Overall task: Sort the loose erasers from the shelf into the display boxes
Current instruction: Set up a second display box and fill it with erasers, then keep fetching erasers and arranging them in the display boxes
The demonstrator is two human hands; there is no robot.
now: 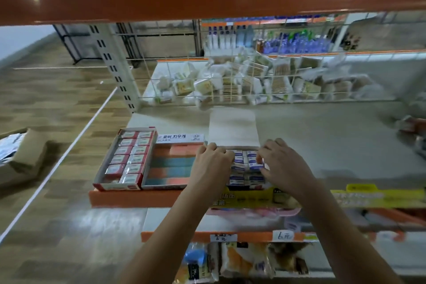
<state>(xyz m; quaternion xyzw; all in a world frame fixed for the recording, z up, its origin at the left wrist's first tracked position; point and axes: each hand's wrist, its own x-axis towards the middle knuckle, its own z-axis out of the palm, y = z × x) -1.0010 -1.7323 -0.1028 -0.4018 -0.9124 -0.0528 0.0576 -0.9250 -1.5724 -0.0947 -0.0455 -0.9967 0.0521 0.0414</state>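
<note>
The grey shelf [322, 136] carries three display boxes near its front edge. At nine o'clock sits the red box [124, 159], beside it the pink-and-teal box [170, 166], then the white box [232, 131] of blue-and-white erasers [239, 166]. The left hand [212, 163], fingers curled, rests on that box's left edge; the right hand [283, 163] pinches an eraser inside.

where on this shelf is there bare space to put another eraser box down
Bare shelf lies right of the blue-and-white eraser box, running back to the wire basket. A smaller strip lies behind the red box. The front left is crowded: three boxes side by side, both hands at the rightmost.
</note>
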